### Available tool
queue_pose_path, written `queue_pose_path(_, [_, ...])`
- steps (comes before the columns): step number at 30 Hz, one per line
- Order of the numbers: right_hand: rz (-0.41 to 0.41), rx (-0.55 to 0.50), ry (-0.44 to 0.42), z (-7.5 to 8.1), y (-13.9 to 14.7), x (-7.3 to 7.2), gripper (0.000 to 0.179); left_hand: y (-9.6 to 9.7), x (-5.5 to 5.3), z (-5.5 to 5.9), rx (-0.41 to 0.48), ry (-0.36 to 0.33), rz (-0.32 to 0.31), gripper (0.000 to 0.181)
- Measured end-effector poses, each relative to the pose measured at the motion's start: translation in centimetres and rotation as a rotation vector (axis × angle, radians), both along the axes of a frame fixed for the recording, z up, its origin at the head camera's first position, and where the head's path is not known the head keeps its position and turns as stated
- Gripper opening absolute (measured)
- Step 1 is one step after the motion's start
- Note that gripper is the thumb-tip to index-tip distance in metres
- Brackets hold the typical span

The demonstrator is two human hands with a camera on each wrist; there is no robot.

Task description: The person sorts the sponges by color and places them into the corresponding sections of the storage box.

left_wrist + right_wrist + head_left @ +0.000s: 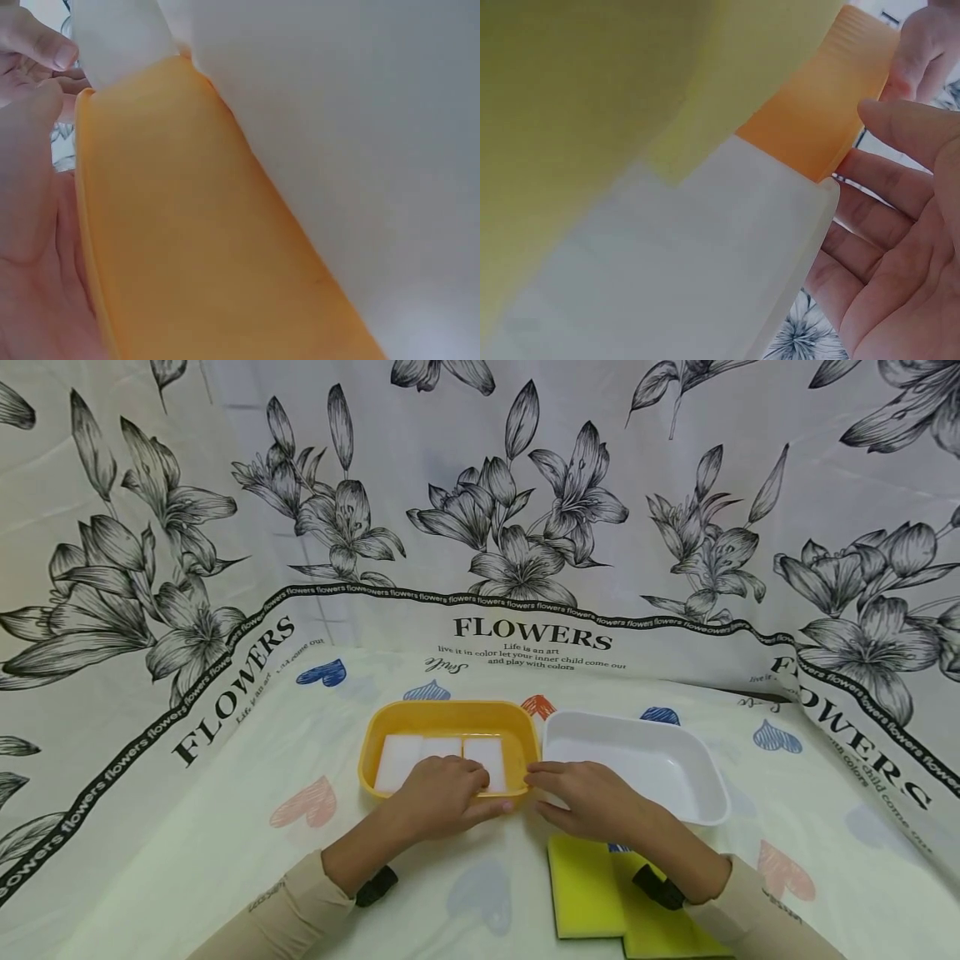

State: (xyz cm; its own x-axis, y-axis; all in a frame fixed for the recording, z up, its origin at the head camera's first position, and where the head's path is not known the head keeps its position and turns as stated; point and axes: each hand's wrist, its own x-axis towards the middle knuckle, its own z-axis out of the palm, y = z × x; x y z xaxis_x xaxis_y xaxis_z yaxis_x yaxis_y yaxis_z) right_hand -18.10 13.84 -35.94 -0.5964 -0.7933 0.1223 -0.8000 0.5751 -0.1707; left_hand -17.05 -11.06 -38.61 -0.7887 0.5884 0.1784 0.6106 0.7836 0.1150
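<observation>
In the head view my left hand reaches over the near rim of a yellow plastic tub. Its fingers bend down over flat white sponge-like blocks lying in a row inside, while the thumb stays outside by the rim. The left wrist view shows the tub's outer wall, which hides those fingertips. My right hand lies across the near left corner of a white plastic tub; its fingertips are right at the yellow tub's right end. In the right wrist view these fingers are loosely extended and hold nothing.
Both tubs stand side by side on a pale cloth with printed hearts. Flat yellow sponges with dark undersides lie overlapping below my right forearm. Behind the tubs rises a white curtain with black flower prints.
</observation>
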Motion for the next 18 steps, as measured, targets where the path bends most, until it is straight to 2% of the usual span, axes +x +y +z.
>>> queue_pose_path(10, [-0.006,0.002,-0.005,0.00,-0.02,0.05,0.036,0.07,0.31,0.49,-0.071,-0.032,0.055,0.058])
queue_pose_path(18, [-0.019,0.023,-0.020,-0.11,0.06,0.13,0.040,0.22,0.37,1.05,-0.088,-0.113,0.066,0.058])
